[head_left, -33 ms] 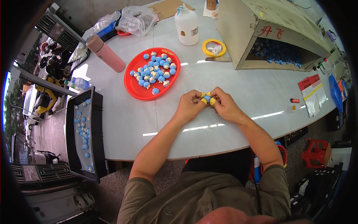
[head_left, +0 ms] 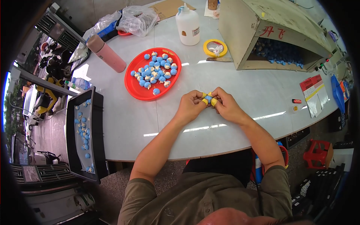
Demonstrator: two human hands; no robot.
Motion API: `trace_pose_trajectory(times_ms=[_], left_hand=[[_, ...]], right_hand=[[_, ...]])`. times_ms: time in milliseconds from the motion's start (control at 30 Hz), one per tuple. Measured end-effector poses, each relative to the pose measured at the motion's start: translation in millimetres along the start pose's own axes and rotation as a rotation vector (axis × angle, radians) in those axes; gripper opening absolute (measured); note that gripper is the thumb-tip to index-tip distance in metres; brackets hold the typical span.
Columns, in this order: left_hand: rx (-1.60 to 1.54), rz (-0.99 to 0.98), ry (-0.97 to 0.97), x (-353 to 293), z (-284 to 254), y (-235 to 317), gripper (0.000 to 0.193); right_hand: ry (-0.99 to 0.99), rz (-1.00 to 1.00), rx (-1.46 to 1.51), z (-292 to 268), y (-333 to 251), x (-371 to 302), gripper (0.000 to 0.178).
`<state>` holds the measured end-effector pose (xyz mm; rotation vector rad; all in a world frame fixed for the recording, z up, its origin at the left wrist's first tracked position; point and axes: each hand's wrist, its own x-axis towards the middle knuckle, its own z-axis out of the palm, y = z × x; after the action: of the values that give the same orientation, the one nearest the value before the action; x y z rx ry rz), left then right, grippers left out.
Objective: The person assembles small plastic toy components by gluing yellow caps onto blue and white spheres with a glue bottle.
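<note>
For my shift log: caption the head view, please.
Both hands, left hand and right hand, pinch a small blue piece over the white table, beside a red tray.

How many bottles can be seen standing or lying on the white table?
2: a white bottle upright at the far edge, and a pink bottle left of the red tray. The bags may hide more.

A small assembly workshop is suggested: a round white worktable (head_left: 240,86) is loaded with a red oval tray of blue beads (head_left: 153,73), a white glue bottle (head_left: 188,24) and a yellow tape roll (head_left: 215,48).

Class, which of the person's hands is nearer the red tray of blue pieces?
Left. The left hand is just right of the red tray; the right hand lies beyond it, farther right.
</note>
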<state>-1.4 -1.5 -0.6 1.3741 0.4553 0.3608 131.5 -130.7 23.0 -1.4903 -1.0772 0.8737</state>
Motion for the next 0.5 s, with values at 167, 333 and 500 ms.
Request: trace_pose_trajectory(times_ms=[167,333,500], left_hand=[[-0.047,-0.025,-0.005,-1,2,6,0.020],[-0.010,-0.004,-0.026,-2,2,4,0.018],[0.010,0.009,0.002,-3,3,1,0.019]], right_hand=[[-0.009,0.104,0.026,-1,-2,0,0.014],[0.017,-0.006,-0.038,1,10,1,0.017],[0.051,-0.073,-0.062,5,13,0,0.018]])
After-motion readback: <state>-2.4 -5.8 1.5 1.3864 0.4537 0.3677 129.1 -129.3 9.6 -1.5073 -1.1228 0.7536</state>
